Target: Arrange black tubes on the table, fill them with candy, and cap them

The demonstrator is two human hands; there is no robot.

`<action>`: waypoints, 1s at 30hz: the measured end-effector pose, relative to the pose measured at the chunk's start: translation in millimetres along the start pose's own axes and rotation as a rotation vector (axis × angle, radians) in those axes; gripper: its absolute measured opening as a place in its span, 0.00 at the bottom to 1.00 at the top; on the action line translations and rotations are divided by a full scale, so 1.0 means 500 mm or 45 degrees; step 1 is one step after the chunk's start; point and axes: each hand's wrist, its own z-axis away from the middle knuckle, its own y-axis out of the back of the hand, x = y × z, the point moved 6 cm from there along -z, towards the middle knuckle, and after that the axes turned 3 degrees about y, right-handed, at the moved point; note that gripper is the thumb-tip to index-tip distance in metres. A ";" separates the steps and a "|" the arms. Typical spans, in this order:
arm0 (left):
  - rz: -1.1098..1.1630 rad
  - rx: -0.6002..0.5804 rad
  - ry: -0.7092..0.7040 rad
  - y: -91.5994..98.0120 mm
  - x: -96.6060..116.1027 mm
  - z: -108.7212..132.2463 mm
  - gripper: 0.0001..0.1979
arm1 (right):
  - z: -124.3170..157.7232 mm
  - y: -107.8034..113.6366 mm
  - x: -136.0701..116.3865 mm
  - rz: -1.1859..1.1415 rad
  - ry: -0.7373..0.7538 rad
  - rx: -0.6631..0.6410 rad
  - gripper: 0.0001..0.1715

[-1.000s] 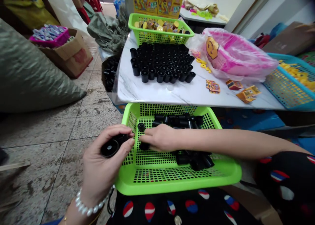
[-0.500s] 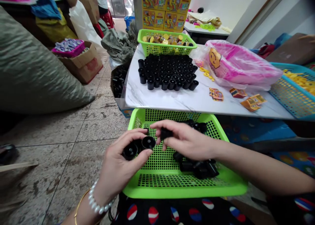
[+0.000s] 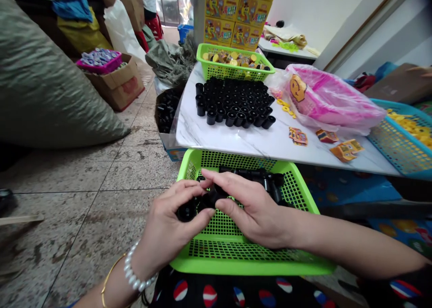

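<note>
Over the left part of a green plastic basket (image 3: 256, 266), my left hand (image 3: 178, 218) is curled around several small black plastic cups (image 3: 186, 210). My right hand (image 3: 249, 204) meets it from the right, its thumb and fingers closed on another black cup (image 3: 220, 191) that touches the ones in my left hand. Fingers partly cover these cups. More loose black cups (image 3: 266, 177) lie in the far right part of the basket, partly behind my right hand and wrist.
Rows of upright black cups (image 3: 236, 101) cover part of the white table (image 3: 216, 137). Behind them stands a green basket of yellow-topped pieces (image 3: 236, 67). To the right are a pink bag-lined basket (image 3: 334, 96), small printed packets (image 3: 346, 150) and a blue basket (image 3: 388, 141). A large sack (image 3: 50, 87) leans at left.
My right hand has moved left with its cup, up against the cups in my left hand. The view has shifted slightly.
</note>
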 end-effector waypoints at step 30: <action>-0.054 -0.075 -0.116 -0.021 -0.002 0.018 0.10 | 0.021 -0.056 0.006 0.150 -0.168 -0.508 0.38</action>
